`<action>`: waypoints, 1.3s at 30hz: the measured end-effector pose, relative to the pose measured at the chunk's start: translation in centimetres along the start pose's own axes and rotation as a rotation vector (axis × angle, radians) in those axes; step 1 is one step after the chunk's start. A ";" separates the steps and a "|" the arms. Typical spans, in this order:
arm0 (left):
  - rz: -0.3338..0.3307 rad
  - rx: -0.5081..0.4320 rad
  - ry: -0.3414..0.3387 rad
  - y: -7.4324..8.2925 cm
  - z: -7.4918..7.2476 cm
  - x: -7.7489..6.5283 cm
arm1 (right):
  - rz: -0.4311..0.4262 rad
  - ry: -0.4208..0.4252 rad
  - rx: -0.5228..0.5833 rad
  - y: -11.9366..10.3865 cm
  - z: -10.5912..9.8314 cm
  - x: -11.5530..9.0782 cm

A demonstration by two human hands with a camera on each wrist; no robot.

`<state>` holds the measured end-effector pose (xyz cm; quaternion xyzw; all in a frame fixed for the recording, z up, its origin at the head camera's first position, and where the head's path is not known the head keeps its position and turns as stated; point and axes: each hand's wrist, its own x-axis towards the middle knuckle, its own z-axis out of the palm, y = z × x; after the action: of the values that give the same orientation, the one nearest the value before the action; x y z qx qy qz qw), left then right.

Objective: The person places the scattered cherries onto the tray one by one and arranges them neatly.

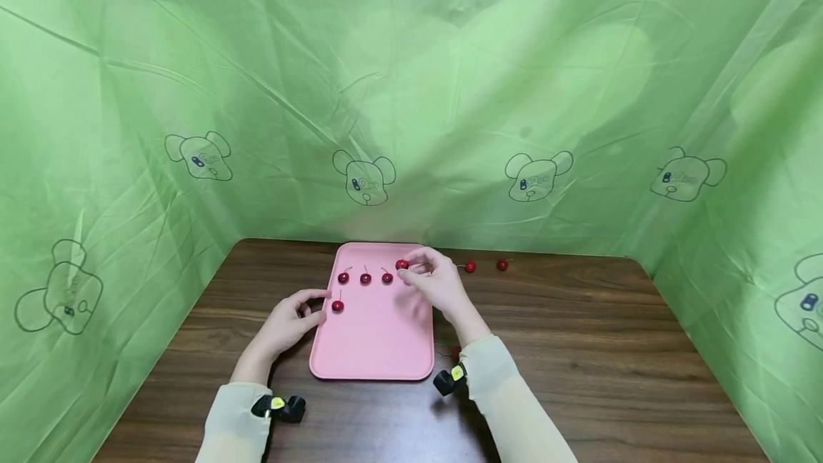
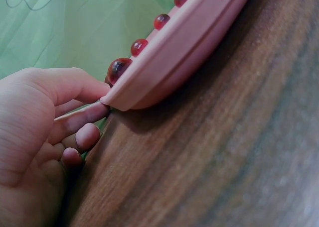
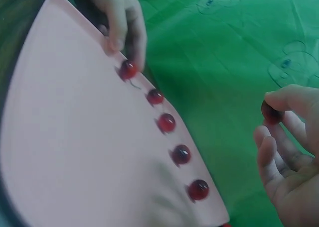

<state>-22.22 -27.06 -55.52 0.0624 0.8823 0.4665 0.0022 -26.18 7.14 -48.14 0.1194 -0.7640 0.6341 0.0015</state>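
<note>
My right hand (image 1: 437, 284) pinches a dark red cherry (image 1: 401, 264) between thumb and fingertips, above the far right part of the pink tray (image 1: 373, 349). The right wrist view shows this held cherry (image 3: 272, 112) raised off the tray. My left hand (image 1: 289, 324) grips the tray's left rim with thumb and finger, seen close in the left wrist view at the rim (image 2: 117, 100). Several stemmed cherries stand on the tray: a row along its far side, including one cherry (image 1: 366, 279), and one nearer cherry (image 1: 338, 306) beside my left fingers.
Two more cherries lie on the brown wooden table (image 1: 579, 349), right of the tray: one cherry (image 1: 471, 266) and another cherry (image 1: 502, 264). A further cherry (image 1: 456, 353) is partly covered by my right wrist. Green printed cloth (image 1: 450, 91) hangs around the table.
</note>
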 end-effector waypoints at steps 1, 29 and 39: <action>-0.004 0.002 0.001 0.0 0.0 0.0 | 0.003 -0.003 0.000 0.1 0.4 0.0; -0.004 -0.006 -0.003 0.2 0.0 0.0 | 0.109 -0.075 -0.064 1.8 7.2 -1.7; -0.003 0.012 0.008 0.0 0.0 0.0 | 0.088 -0.051 -0.164 3.7 9.0 -1.4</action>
<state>-22.18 -27.04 -55.51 0.0593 0.8851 0.4616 -0.0013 -24.14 -0.69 -53.68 0.1012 -0.8177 0.5656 -0.0359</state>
